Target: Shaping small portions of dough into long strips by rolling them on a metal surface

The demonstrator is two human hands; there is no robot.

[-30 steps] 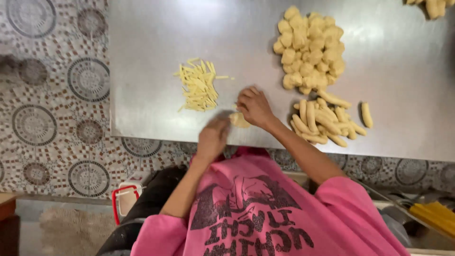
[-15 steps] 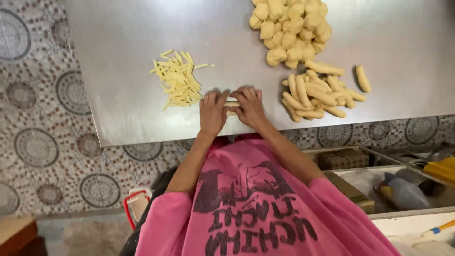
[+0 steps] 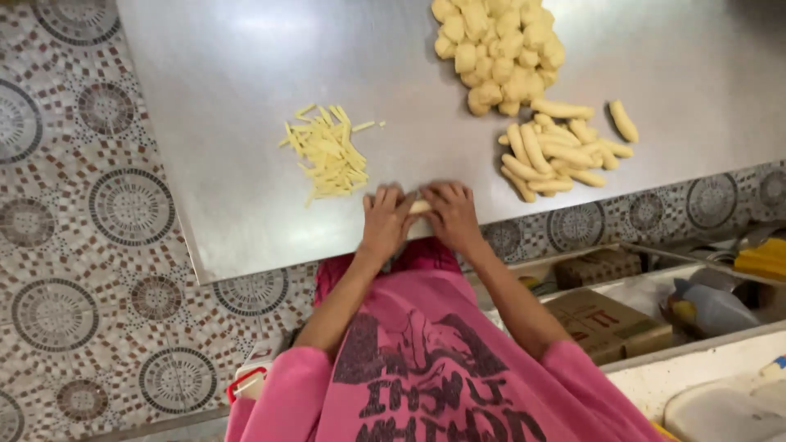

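Both my hands rest palm down at the front edge of the steel table [image 3: 246, 74]. My left hand [image 3: 385, 217] and my right hand [image 3: 450, 214] press side by side on one small pale dough piece [image 3: 420, 207], which shows only in the gap between them. A pile of thin yellow strips [image 3: 327, 151] lies just beyond my left hand. Rolled dough logs [image 3: 553, 155] lie beyond my right hand, with a heap of dough lumps [image 3: 499, 49] farther back.
The patterned mosaic floor [image 3: 82, 245] runs along the left and under the table. At the right are cardboard boxes [image 3: 606, 319], a plastic bottle [image 3: 712, 307] and a yellow object [image 3: 761, 258]. A red-and-white container [image 3: 250, 381] sits by my left sleeve.
My two hands have come together over the dough piece at the table's front edge. The view has shifted, so the piles sit higher and more to the right.
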